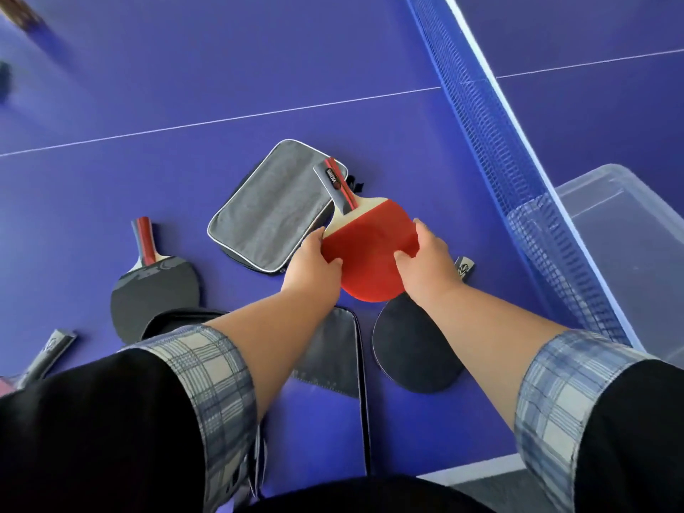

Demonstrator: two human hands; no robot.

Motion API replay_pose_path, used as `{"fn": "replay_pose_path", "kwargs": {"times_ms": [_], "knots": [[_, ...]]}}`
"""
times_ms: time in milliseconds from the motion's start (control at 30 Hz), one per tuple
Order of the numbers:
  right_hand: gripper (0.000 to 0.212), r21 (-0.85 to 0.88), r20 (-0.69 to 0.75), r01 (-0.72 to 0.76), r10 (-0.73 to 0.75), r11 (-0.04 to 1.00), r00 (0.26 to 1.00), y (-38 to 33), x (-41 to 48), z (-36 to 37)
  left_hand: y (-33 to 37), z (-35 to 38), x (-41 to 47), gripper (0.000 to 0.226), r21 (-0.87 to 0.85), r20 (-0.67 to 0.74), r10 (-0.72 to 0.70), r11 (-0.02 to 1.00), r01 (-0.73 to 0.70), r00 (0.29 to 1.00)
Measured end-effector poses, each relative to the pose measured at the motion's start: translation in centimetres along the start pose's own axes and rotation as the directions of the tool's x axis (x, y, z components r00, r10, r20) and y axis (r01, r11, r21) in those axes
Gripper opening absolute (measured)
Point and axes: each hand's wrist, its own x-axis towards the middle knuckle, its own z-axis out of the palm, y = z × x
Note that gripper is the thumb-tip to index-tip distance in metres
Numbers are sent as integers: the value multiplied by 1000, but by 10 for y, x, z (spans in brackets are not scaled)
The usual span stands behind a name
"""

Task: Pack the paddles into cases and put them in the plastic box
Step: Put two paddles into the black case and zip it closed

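Looked to be right near the start of the job. Saw nothing in the box, off to the right past the net. Saw no paddle inside a case yet.

Held the red paddle just above the table, handle pointing away over the grey case. Found that case lying open and flat, soft side up, with nothing in it. Spotted a dark case closer in, partly hidden under the left arm; could not tell if open or zipped.

Counted three more paddles lying bare on the table: the left black paddle beside the grey case, the right black paddle under the right arm, and the corner paddle at the low left edge, mostly cut off.

Guessed at lots left to do: slide the red paddle into the grey case, zip it, put it in the box, then do the same for the others.

Gripped the left rim of the red paddle with the left hand, thumb on the red face, fingers curled under. Gripped the right rim with the right hand, thumb on the face too, fingers wrapped round the edge. Stretched both arms forward and a little down, hands close together.
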Motion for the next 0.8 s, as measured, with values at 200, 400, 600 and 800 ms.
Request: {"fn": "replay_pose_path", "kwargs": {"times_ms": [200, 400, 600, 800], "knots": [[59, 77, -38, 94, -91, 993, 995, -43, -26, 1, -2, -49, -13, 51, -176, -106, -10, 984, -9, 994], [34, 146, 31, 59, -64, 988, 997, -76, -84, 52, -66, -121, -45, 42, -368, -55, -95, 927, 68, 994], [50, 112, 205, 36, -59, 993, 977, -90, -155, 127, -151, -183, -87, 33, -363, 9, -137, 923, 131, 991], [30, 99, 268, -119, 89, 988, 959, -85, -210, 182, -212, -208, -116, 36, -234, 71, -202, 949, 213, 977]]}}
